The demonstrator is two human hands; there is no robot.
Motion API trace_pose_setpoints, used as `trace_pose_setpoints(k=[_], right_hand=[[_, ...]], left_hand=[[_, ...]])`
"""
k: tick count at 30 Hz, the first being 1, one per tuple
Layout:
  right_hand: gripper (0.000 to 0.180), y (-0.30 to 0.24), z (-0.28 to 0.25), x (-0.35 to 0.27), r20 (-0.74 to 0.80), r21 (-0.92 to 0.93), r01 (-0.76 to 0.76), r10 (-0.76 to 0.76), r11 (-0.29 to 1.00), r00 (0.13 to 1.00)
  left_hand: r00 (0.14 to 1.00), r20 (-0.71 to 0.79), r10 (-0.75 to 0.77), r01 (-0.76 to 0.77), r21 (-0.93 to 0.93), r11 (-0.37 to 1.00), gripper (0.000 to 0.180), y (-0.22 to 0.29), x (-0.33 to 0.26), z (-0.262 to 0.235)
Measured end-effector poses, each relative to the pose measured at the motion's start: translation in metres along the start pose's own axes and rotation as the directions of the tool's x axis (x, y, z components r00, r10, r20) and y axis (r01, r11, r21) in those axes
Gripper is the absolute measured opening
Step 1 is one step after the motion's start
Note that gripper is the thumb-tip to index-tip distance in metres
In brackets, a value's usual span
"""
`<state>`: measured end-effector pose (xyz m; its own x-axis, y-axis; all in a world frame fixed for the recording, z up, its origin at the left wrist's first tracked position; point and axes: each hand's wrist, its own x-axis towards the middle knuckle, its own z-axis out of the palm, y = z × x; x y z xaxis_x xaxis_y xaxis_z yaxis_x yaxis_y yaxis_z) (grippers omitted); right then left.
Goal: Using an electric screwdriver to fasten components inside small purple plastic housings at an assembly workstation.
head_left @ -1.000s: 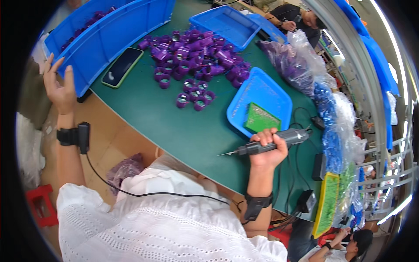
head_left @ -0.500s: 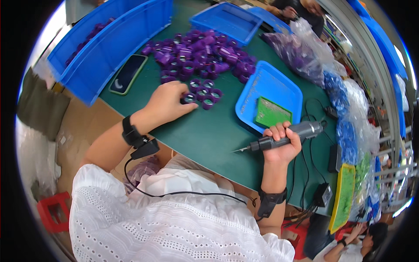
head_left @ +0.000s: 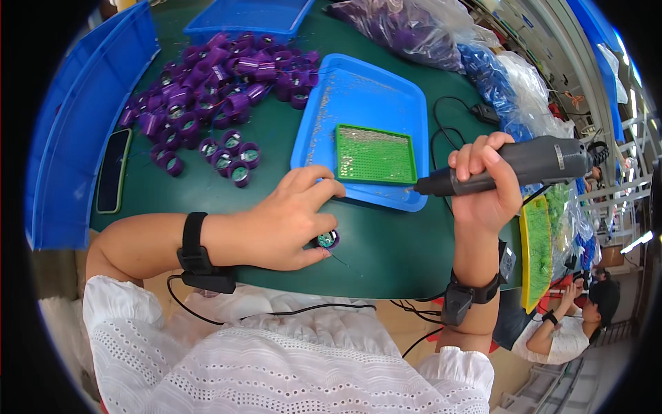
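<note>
My left hand (head_left: 293, 221) rests low over the green table, thumb and a finger pinching a short purple cylinder (head_left: 335, 240) with a green circuit board inside it. A thin wire trails from that part. In my right hand (head_left: 487, 181) is a dark grey electric screwdriver (head_left: 531, 165), held level with its bit pointing left. The tip hovers at the lower right corner of a green perforated tray (head_left: 376, 156) that carries small metallic pieces, probably screws. That tray lies inside a shallow blue tray (head_left: 407, 103) with fine debris on its bottom.
Loose purple cylinders (head_left: 207, 90) are heaped at the back left, several more standing apart. A phone (head_left: 114, 171) lies beside a tall blue bin (head_left: 89, 124). Plastic bags (head_left: 414, 31), a yellow tray (head_left: 535, 255) and black cables line the right side. Another person (head_left: 569, 317) sits at lower right.
My left hand has brought one purple cylinder away from the group toward the table's near edge. My right hand has moved the screwdriver's tip to the green tray. The view has shifted right.
</note>
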<state>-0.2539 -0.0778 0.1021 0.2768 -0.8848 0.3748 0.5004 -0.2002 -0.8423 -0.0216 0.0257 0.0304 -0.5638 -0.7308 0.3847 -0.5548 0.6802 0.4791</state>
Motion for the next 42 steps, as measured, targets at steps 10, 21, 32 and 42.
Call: trace_pose_setpoints(k=[10,21,32,42], right_hand=[[0.021,0.025,-0.026,0.017,0.049,-0.164,0.108,-0.101,0.981,0.994],[0.022,0.033,-0.026,0.015,0.110,-0.270,0.186,-0.161,0.945,0.981],[0.022,0.035,-0.028,0.014,0.108,-0.263,0.186,-0.163,0.946,0.981],[0.023,0.036,-0.018,0.014,0.113,-0.302,0.154,-0.125,0.941,0.986]], left_hand=[[0.999,-0.039,-0.009,0.005,-0.115,0.993,0.034,-0.022,0.016,0.019],[0.997,-0.067,-0.026,0.016,-0.144,0.989,0.035,-0.025,0.016,0.019],[0.995,-0.102,-0.018,0.005,-0.134,0.991,0.031,-0.024,0.016,0.020],[0.996,-0.089,-0.027,0.014,-0.145,0.989,0.031,-0.026,0.013,0.021]])
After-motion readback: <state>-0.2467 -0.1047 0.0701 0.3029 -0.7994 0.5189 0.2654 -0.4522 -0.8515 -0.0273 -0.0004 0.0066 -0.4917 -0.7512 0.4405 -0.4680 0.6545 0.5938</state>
